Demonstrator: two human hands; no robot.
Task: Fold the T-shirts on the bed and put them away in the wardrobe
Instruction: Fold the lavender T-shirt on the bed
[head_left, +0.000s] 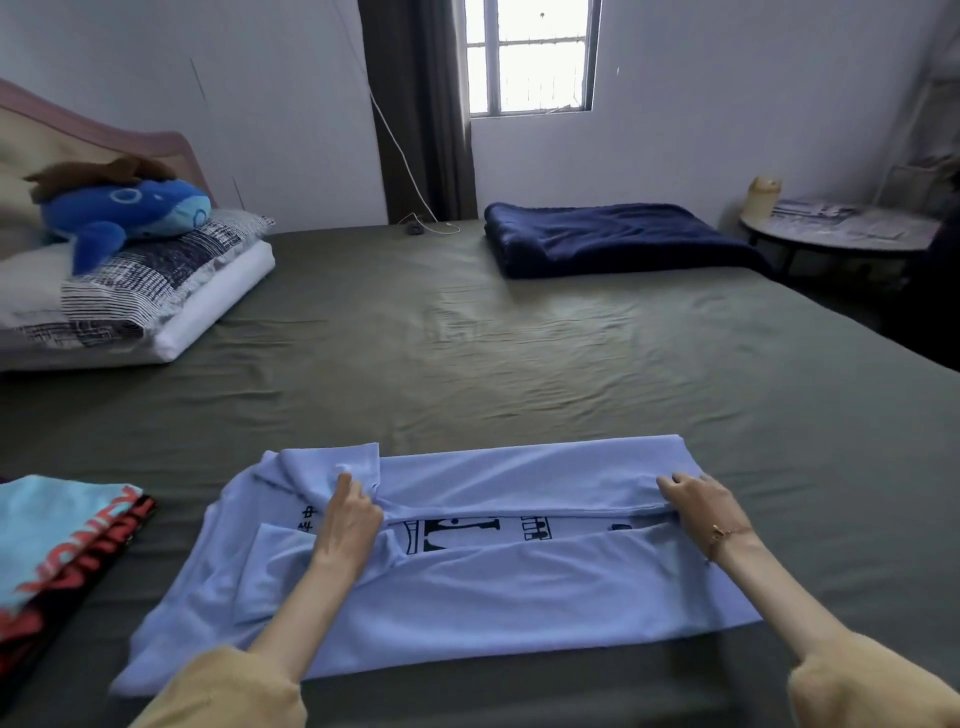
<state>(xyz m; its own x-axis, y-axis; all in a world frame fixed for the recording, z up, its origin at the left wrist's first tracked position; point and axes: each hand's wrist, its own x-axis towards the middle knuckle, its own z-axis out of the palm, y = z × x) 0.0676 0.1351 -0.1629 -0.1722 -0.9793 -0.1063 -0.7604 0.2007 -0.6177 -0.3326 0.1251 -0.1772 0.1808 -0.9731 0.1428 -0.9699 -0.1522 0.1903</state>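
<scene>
A light blue T-shirt (467, 592) with a black print lies sideways on the olive bed sheet (467, 353), close to me. Its near and far long edges are folded in toward the middle, leaving a strip of print showing. My left hand (349, 512) pinches the folded far flap near the sleeve end. At the hem end my right hand (698, 501) grips the same flap's edge. A small stack of folded T-shirts (57, 545), turquoise on top with red lettering and black beneath, lies at the left edge. No wardrobe is in view.
Pillows (130, 301) with a blue plush whale (119, 213) sit at the head of the bed, far left. A folded navy blanket (618, 239) lies at the far side. A round side table (841, 234) stands past the bed's right corner. A cable (415, 208) trails on the sheet below the window.
</scene>
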